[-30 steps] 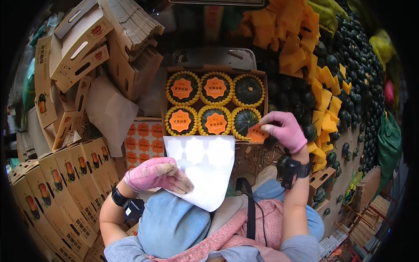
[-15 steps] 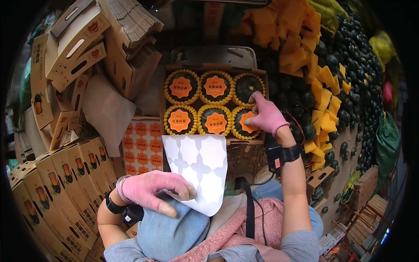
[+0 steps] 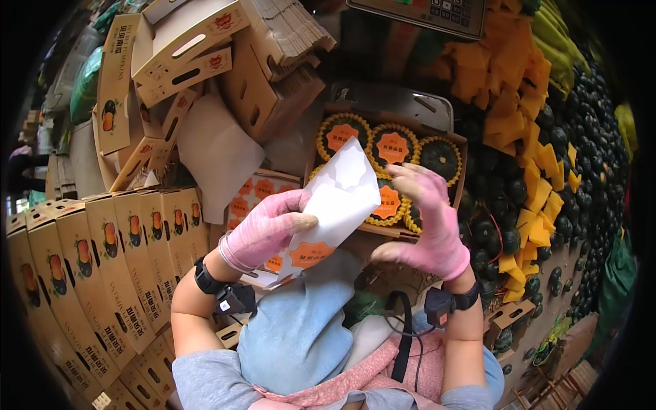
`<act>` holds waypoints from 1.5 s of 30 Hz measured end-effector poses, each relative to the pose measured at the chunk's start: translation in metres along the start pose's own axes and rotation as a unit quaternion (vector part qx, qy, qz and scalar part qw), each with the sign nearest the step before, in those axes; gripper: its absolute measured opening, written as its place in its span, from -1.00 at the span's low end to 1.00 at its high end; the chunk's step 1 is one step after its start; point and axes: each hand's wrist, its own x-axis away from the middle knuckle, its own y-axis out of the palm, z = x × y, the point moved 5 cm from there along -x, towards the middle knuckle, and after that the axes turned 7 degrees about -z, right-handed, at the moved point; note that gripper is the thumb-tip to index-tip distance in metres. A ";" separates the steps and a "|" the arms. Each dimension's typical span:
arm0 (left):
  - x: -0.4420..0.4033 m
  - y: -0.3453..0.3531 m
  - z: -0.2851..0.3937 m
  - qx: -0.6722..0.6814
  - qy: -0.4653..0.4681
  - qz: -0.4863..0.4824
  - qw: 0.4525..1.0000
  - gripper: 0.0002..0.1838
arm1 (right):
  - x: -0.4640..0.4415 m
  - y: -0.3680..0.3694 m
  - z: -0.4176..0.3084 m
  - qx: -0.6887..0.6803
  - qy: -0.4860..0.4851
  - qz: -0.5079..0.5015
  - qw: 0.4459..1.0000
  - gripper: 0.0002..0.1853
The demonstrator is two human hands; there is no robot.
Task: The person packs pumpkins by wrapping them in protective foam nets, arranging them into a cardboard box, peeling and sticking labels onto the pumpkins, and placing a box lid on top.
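My left hand [image 3: 273, 229], in a pink glove, pinches a white sticker sheet [image 3: 342, 198], bent and tilted above my lap, with an orange label [image 3: 311, 254] near its lower end. To the right of the sheet, my right hand [image 3: 437, 225], also gloved, is raised with thumb and fingers spread and holds nothing. Behind both is a cardboard box [image 3: 463, 147] of dark green pumpkins in yellow foam nets. Orange labels [image 3: 393, 147] show on several of them. The top right pumpkin [image 3: 439, 162] shows no label. The sheet and my right hand hide part of the lower row.
More orange label sheets [image 3: 263, 195] lie left of the box. Printed cartons [image 3: 109, 253] stand in rows at left, with folded cardboard [image 3: 287, 41] above. Yellow foam nets [image 3: 509, 89] and many loose pumpkins [image 3: 581, 150] fill the right. A scale [image 3: 437, 14] is at the top.
My right hand has come off the lower right pumpkin and back toward the sheet. My left hand has lifted the sheet and turned it. The view has shifted.
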 end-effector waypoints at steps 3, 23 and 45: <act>0.010 -0.008 0.013 -0.043 -0.001 -0.001 0.999 -0.75 | -0.022 0.023 -0.008 -0.024 -0.038 -0.109 0.993 -0.33; 0.032 -0.095 0.005 -0.283 0.034 0.145 0.947 -0.88 | 0.003 -0.032 -0.027 -0.158 -0.102 -0.119 0.975 -0.77; 0.072 -0.249 -0.137 -0.620 -0.024 0.411 0.668 -0.63 | -0.020 -0.046 0.167 0.253 0.423 -0.257 0.831 -0.33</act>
